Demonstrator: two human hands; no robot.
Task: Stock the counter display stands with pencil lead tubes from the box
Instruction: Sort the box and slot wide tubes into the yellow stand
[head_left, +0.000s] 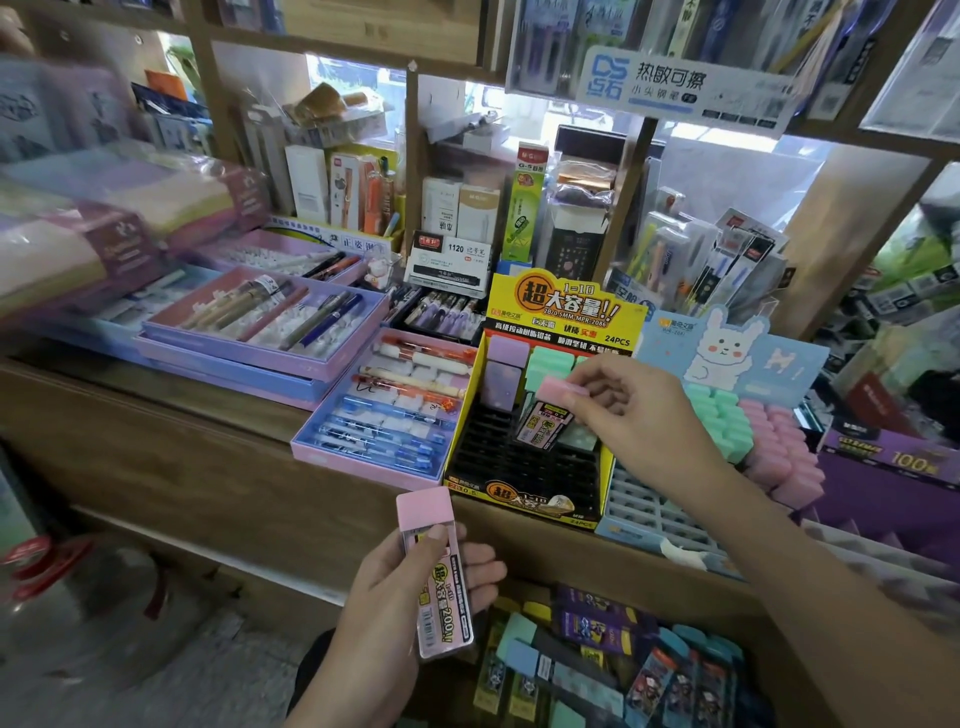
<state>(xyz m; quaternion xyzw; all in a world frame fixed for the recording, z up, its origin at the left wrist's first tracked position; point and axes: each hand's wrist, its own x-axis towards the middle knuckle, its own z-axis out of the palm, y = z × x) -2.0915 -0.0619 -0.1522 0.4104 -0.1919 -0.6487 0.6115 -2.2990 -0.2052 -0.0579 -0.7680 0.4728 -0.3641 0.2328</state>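
Pink-capped tube (545, 423) pinched by right hand (639, 410), tilted toward yellow stand (519, 501) slots below; left hand (384, 597) grips spare tube (441, 587), queued.

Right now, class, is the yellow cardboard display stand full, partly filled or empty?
Partly filled: the yellow cardboard display stand holds pastel-capped tubes at its back; front black slots are bare.

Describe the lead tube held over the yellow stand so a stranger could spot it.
On the wooden counter stands a yellow and black cardboard display stand. Over its slots the right hand pinches a tilted pink-capped clear lead tube. Behind it sit purple-capped tubes and mint-capped tubes; the left hand holds a pink-capped twin lower down.
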